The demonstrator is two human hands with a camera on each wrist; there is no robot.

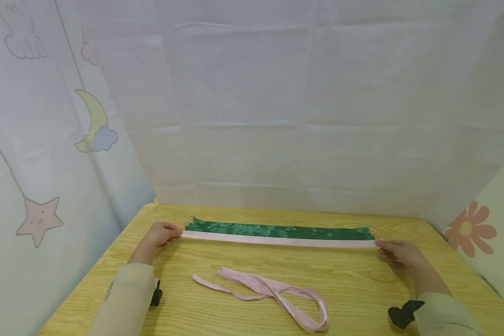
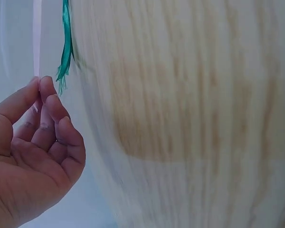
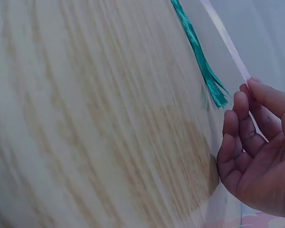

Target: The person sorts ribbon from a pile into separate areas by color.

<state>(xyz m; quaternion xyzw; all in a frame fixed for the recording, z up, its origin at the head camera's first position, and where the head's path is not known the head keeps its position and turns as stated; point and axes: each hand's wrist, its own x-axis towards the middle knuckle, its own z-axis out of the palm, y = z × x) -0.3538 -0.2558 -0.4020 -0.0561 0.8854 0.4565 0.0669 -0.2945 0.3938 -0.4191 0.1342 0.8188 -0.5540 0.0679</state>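
Observation:
A pale pink ribbon [image 1: 277, 240] is stretched straight between my two hands. Its left end is pinched by my left hand [image 1: 161, 233] between thumb and forefinger, as the left wrist view shows up close. At the other end, my right hand [image 1: 401, 253] pinches it with thumb and fingertips. Right behind it in the head view lie green ribbons [image 1: 243, 229] side by side, their ends frayed. In both wrist views the pink ribbon [image 3: 225, 35] is held off the tabletop, apart from the green ribbon [image 3: 199, 57].
A loose, looped and twisted pink ribbon [image 1: 315, 298] lies on the wood-grain table [image 1: 185, 312] nearer to me. Behind the table hangs a pale creased sheet [image 1: 243, 154]. Printed side sheets carry a star [image 1: 39, 221], a moon and a flower [image 1: 470, 228].

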